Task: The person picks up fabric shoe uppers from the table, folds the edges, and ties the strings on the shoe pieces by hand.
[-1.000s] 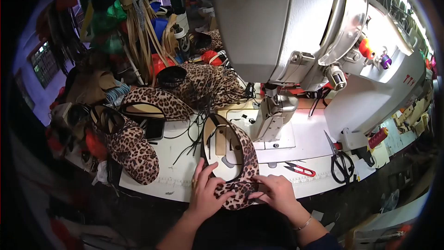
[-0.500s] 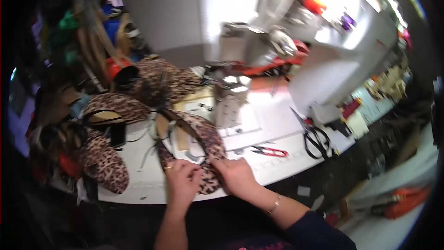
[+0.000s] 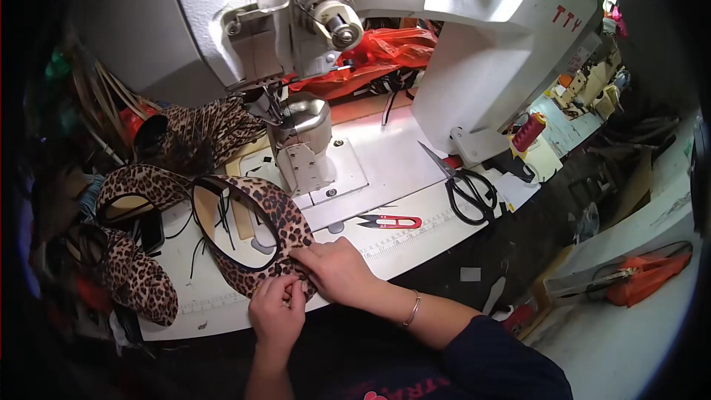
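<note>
A leopard-print shoe upper with a dark-edged oval opening lies at the front edge of the white table. My left hand pinches its near end from below, fingers bent together. Close beside it on the right, my right hand grips the same end, thumb and fingers closed on the fabric. The fingertips hide the part of the edge between them. Just behind the upper stands the sewing machine's post, not touching my hands.
Red snips and black scissors lie right of the upper. Further right stands a red thread spool. More leopard-print uppers are piled at the left. The machine arm rises behind.
The view has swung to the right, so table and machine sit further left. My left hand's fingers, spread on the upper earlier, have come together beside my right hand at its near end.
</note>
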Available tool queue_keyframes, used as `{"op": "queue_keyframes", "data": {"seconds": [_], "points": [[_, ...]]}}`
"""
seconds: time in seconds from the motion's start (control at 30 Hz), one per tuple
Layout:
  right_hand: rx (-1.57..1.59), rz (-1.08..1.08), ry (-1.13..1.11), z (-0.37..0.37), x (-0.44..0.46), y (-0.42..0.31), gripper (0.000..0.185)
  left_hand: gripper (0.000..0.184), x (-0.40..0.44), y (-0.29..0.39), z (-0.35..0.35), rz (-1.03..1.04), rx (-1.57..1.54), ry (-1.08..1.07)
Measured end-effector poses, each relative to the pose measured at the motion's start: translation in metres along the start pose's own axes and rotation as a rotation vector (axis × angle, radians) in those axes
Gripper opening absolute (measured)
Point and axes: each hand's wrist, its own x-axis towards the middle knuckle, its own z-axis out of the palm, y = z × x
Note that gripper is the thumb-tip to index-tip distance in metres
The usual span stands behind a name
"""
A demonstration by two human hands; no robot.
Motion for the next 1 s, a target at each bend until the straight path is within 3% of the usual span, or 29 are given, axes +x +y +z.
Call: {"op": "queue_keyframes", "data": {"seconds": [0.63,0.7,0.83,0.9,1.0], "points": [[0.093,0.054,-0.03,-0.006,-0.001,-0.005,0.028,0.007,0.001,-0.004,0.001,0.049,0.047,0.024],[0.106,-0.01,0.058,-0.013,-0.001,-0.01,0.03,0.008,0.0,-0.005,0.003,0.034,0.054,0.029],[0.173,-0.09,0.024,-0.014,-0.01,-0.004,0.02,0.011,0.003,-0.006,-0.003,0.152,0.085,-0.005],[0.152,-0.093,0.011,-0.015,-0.009,0.003,0.016,0.013,0.002,0.0,-0.006,0.003,-0.028,-0.042],[0.113,-0.055,0.041,-0.02,-0.003,0.005,0.013,0.014,0.009,-0.009,-0.017,0.084,0.032,0.153]]}}
